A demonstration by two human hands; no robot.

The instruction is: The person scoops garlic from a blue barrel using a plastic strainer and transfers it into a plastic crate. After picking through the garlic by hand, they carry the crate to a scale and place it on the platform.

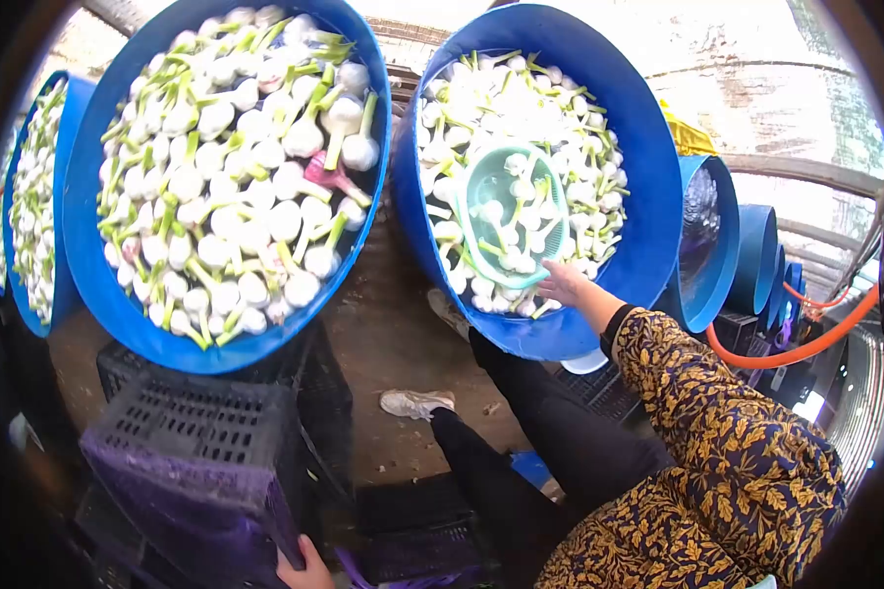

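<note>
My right hand (564, 285) is at the lower right rim of a pale green basket (471, 231), its fingers closed on that rim. Several garlic bulbs with green stems lie in the basket, which rests on more garlic (599, 196) inside a blue tub (648, 147). At the bottom of the view my left hand (306, 566) is closed on the edge of a black and purple crate (187, 491); part of this hand is cut off by the frame.
Another blue tub (83, 206) at the left brims with garlic, one bulb pinkish. Further blue tubs (751, 260) stand at the right beside an orange hose (791, 358). A third garlic-filled tub (64, 265) is at the far left. Shoes (417, 403) show on the brown floor.
</note>
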